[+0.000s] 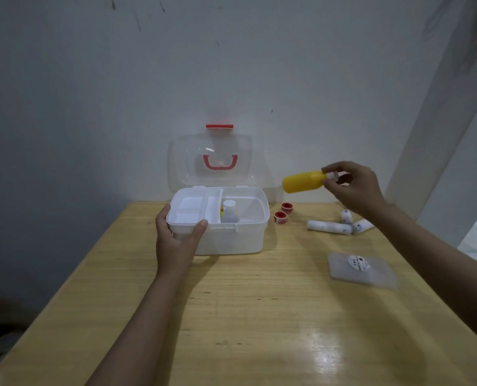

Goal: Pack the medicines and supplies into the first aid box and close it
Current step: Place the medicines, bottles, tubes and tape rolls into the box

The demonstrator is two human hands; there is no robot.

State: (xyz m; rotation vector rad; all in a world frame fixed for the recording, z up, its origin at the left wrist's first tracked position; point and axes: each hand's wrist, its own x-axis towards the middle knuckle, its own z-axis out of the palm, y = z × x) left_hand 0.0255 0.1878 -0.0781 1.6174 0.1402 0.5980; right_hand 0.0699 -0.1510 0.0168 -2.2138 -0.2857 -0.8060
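A wooden table (259, 316) carries a white first aid box (231, 238), its clear lid (212, 162) upright. The left hand (176, 240) grips the box's front-left corner. The right hand (354, 188) pinches a yellow bottle (304, 181) by its white cap, airborne right of the box, lying near-horizontal, base pointing left. Bandage rolls (329, 227) and two red tape rolls (283, 213) lie beneath it.

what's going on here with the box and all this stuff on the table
A person is packing a first aid box on a wooden table. The left hand steadies the box's front left corner; its clear lid stands open. The right hand holds a yellow bottle by its cap, in the air to the right of the box. One white bottle is already inside. Two red tape rolls, bandage rolls and a flat packet still lie on the table.
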